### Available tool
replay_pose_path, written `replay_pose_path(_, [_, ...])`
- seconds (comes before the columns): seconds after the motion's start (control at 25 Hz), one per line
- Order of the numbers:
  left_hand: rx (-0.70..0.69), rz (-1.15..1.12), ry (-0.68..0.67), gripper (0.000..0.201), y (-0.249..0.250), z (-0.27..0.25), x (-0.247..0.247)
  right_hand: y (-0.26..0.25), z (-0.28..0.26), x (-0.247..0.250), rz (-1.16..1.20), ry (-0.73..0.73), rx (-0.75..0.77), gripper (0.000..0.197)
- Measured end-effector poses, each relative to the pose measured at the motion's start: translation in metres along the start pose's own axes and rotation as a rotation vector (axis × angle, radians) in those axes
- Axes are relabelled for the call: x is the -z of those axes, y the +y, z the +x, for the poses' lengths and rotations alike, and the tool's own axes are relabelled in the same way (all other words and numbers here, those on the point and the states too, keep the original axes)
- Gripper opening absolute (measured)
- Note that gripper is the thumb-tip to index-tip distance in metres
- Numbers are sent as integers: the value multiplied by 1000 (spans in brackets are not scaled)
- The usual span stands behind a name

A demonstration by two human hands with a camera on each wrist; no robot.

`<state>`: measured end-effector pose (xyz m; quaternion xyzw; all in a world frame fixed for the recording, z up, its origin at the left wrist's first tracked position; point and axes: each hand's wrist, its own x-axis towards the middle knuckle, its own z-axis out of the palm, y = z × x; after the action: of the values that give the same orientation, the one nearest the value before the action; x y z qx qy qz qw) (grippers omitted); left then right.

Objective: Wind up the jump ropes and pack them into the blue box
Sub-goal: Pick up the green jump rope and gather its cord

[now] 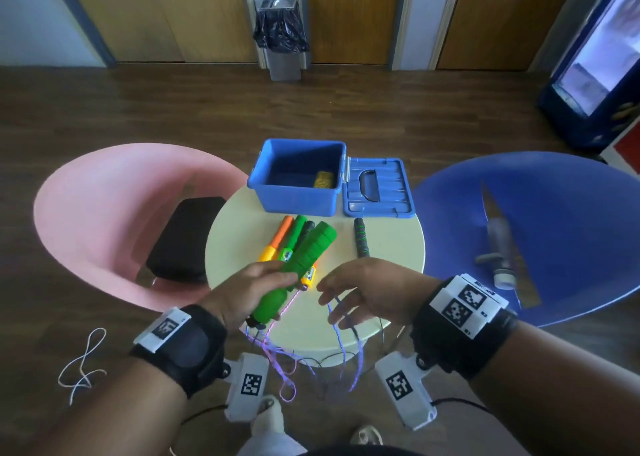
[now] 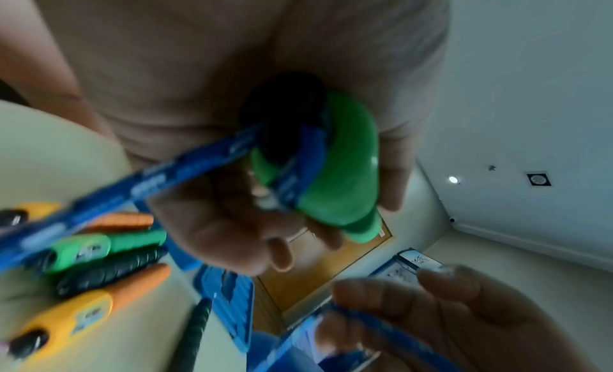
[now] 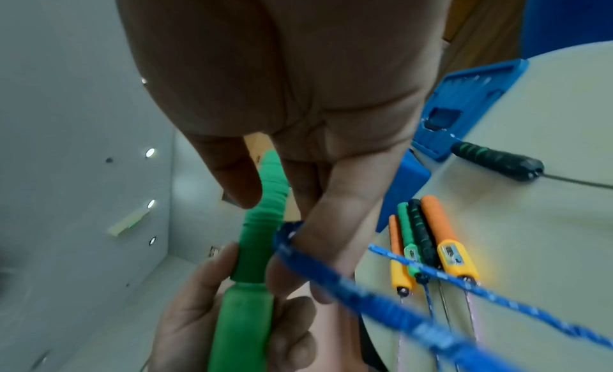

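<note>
My left hand (image 1: pixel 263 282) grips a green jump-rope handle (image 1: pixel 304 258) above the table's near edge, ribbed end pointing toward the blue box (image 1: pixel 298 196). A blue rope (image 3: pixel 365 294) leaves the handle's black cap (image 2: pixel 285 110) and runs to my right hand (image 1: pixel 349 293), whose fingers hold a loop of it. The box stands open at the table's far side, with a yellow item (image 1: pixel 325 179) inside. Its lid (image 1: pixel 377 189) lies to the right. Orange, green and black handles (image 1: pixel 291 237) lie side by side on the table. A black handle with green stripes (image 1: pixel 360 237) lies apart.
The round cream table (image 1: pixel 398 248) is small, and ropes hang off its near edge in tangled loops (image 1: pixel 287 362). A pink chair (image 1: pixel 104 213) with a black case (image 1: pixel 183 241) stands on the left, a blue chair (image 1: pixel 554 230) on the right. White cord (image 1: pixel 83 362) lies on the floor.
</note>
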<state>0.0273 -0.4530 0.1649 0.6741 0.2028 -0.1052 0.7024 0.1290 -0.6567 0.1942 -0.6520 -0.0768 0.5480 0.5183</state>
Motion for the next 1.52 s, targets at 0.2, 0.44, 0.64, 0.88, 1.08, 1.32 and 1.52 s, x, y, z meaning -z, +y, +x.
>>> replay_pose_path(0.2, [108,-329,-201,45,-11,21,-29,13,14,6,288,-28,61,49])
replay_pose_path(0.44, [193,-118,-274,54,-7,58,-37,39,15,6,230,209,141,29])
replay_pose_path(0.64, [183,-2,-365,43,-6,84,-37,54,27,1,464,503,155,20])
replay_pose_path(0.88, [170,70,-415,41,-18,98,-29,140,62,27,171,1063,-181,13])
replay_pose_path(1.08, [217,376,-526,58,-47,97,-22,215,98,43,-62,669,-416,48])
replay_pose_path(1.32, [439,938,-584,35,-122,89,-50,225,112,59,44,469,-436,28])
replay_pose_path(1.52, [429,1025,-525,29,-142,91,-99,240,114,62,602,525,-408,31])
